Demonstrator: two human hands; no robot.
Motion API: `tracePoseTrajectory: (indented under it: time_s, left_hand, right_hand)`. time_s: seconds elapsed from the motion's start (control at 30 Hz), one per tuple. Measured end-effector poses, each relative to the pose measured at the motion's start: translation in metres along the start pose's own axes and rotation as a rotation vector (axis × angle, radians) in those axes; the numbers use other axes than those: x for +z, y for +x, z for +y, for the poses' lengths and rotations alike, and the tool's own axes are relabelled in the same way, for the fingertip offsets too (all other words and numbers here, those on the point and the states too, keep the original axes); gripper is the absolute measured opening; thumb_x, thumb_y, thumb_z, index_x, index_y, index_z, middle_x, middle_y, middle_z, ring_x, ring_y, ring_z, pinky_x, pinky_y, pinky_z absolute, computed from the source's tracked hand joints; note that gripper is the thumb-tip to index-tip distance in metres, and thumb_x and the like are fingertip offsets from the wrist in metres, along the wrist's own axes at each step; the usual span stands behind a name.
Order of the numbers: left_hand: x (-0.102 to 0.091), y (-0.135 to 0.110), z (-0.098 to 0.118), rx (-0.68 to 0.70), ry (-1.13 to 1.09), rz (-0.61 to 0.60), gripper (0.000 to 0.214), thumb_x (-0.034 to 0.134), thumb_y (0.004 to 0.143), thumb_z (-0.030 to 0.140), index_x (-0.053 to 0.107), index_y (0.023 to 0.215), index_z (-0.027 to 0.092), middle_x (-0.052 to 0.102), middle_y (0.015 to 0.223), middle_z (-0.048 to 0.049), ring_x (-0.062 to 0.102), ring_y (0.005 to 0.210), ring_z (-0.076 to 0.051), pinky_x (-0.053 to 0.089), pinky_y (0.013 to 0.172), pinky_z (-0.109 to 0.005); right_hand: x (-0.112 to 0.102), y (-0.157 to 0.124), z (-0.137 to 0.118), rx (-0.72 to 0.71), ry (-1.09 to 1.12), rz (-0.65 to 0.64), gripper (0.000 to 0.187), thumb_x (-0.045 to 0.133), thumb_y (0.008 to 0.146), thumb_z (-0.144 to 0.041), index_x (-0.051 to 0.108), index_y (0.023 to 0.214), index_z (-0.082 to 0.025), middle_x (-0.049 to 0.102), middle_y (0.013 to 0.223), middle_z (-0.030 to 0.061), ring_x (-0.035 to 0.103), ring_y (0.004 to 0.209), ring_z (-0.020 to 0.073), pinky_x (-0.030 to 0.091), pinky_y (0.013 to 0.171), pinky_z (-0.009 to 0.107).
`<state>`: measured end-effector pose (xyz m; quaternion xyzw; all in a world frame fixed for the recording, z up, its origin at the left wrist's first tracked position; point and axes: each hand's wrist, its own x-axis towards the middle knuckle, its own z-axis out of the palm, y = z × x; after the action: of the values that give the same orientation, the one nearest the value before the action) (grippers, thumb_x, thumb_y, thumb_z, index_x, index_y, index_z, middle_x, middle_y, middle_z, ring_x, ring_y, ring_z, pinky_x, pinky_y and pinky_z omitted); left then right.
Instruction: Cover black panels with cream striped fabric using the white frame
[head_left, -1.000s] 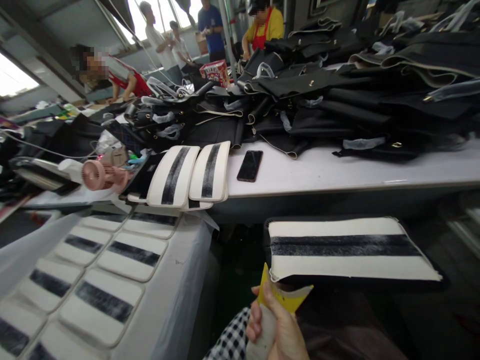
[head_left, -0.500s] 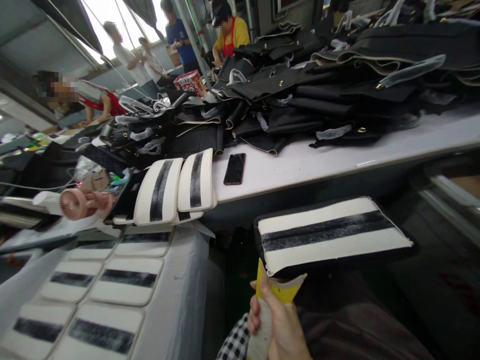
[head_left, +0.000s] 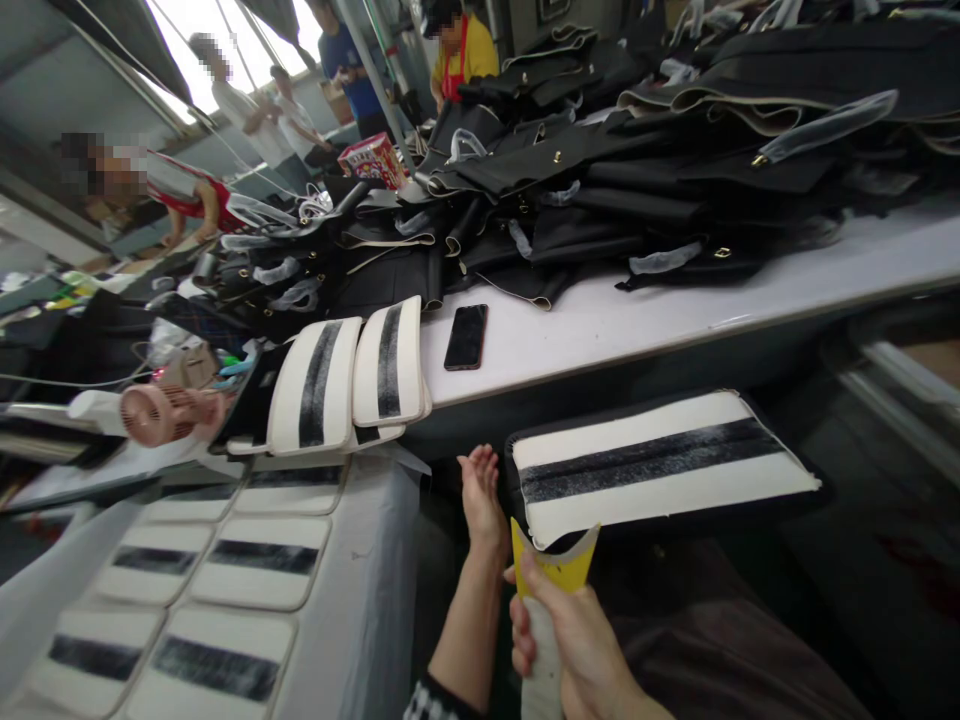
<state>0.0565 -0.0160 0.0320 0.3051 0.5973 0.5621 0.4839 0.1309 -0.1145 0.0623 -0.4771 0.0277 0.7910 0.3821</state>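
Observation:
My right hand [head_left: 574,625] is wrapped round a scraper [head_left: 571,565] with a yellow, notched end and a pale handle. The scraper's tip is just below the near left corner of a white rectangular panel [head_left: 637,425] with a dark band along its middle. This panel lies on a dark, slightly larger piece [head_left: 814,490] that shows round its edges. To the left of the panel my left hand [head_left: 481,495] is raised and empty, its fingers stretched out. Whether it touches the dark edge, I cannot tell.
Several white panels with dark bands [head_left: 255,555] lie in rows on the left table; more [head_left: 386,360] lean at its far end by a pink fan [head_left: 169,412]. A phone [head_left: 466,337] and piled black pieces [head_left: 540,220] lie on the long table. People [head_left: 480,50] stand behind.
My left hand has come into view from below, beside the panel's left end. My right hand has shifted slightly to the right, with the scraper still in it.

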Motion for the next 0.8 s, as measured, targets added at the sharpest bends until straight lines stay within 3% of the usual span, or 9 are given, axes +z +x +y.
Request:
tracePoseTrajectory:
  time_s: [0.1, 0.17, 0.23, 0.57, 0.8]
  left_hand:
    - [0.006, 0.008, 0.017, 0.165, 0.006, -0.083, 0.057, 0.023, 0.098, 0.058, 0.054, 0.130, 0.021, 0.052, 0.140, -0.0083, 0.044, 0.133, -0.021, 0.030, 0.115, -0.037]
    - [0.012, 0.004, 0.025, 0.264, 0.153, -0.198, 0.053, 0.029, 0.099, 0.056, 0.056, 0.130, 0.021, 0.055, 0.137, -0.0073, 0.045, 0.131, -0.021, 0.031, 0.113, -0.034]
    - [0.018, -0.001, 0.030, 0.307, 0.309, -0.236, 0.051, 0.032, 0.099, 0.053, 0.056, 0.129, 0.021, 0.058, 0.133, -0.0075, 0.049, 0.127, -0.021, 0.034, 0.110, -0.034]
    - [0.023, -0.001, 0.029, 0.295, 0.385, -0.194, 0.044, 0.032, 0.101, 0.047, 0.057, 0.127, 0.022, 0.061, 0.126, -0.0071, 0.054, 0.119, -0.021, 0.039, 0.103, -0.033]
    - [0.027, 0.000, 0.029, 0.255, 0.364, -0.168, 0.042, 0.033, 0.101, 0.045, 0.058, 0.125, 0.021, 0.061, 0.126, -0.0069, 0.055, 0.118, -0.021, 0.039, 0.102, -0.032]
  right_hand:
    - [-0.003, 0.000, -0.006, 0.027, -0.046, -0.016, 0.067, 0.080, 0.052, -0.070, 0.061, 0.081, -0.012, 0.051, 0.046, -0.0034, 0.039, 0.034, 0.0073, 0.033, 0.034, 0.021]
    - [-0.004, 0.001, -0.010, 0.049, -0.070, -0.017, 0.065, 0.080, 0.052, -0.069, 0.060, 0.077, -0.012, 0.051, 0.045, -0.0030, 0.039, 0.033, 0.0076, 0.034, 0.033, 0.022]
    - [-0.006, 0.002, -0.013, 0.085, -0.087, -0.020, 0.066, 0.081, 0.049, -0.069, 0.060, 0.075, -0.012, 0.050, 0.044, -0.0029, 0.039, 0.032, 0.0081, 0.035, 0.032, 0.022]
    - [-0.017, 0.007, -0.029, 0.240, -0.144, -0.190, 0.065, 0.078, 0.049, -0.072, 0.058, 0.072, -0.014, 0.048, 0.040, -0.0042, 0.039, 0.029, 0.0093, 0.037, 0.030, 0.023]
    - [-0.026, 0.015, -0.033, 0.282, -0.190, -0.217, 0.064, 0.075, 0.054, -0.072, 0.059, 0.073, -0.013, 0.049, 0.040, -0.0036, 0.040, 0.028, 0.0097, 0.037, 0.029, 0.022]
